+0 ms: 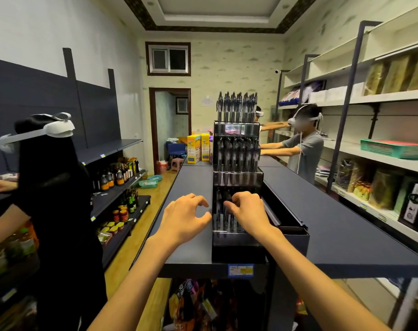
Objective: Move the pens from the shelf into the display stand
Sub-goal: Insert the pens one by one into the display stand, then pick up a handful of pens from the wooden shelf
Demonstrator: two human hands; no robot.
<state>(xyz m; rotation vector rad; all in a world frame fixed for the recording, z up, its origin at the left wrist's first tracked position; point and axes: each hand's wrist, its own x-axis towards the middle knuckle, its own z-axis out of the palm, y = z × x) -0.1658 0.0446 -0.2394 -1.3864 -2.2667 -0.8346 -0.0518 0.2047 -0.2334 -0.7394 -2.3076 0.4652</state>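
Note:
A tiered black display stand sits on top of the dark grey shelf in front of me. Dark pens fill its top tier, and more pens fill the second tier. A few pens stand in the lowest tier. My right hand is over that lowest tier with fingers curled down among the pens; whether it holds one is hidden. My left hand hovers just left of the stand, fingers loosely curled, holding nothing.
A dark open box lies right of the stand. Yellow boxes stand at the shelf's far end. A person in black stands close on my left. Two more people work at the white shelves on the right.

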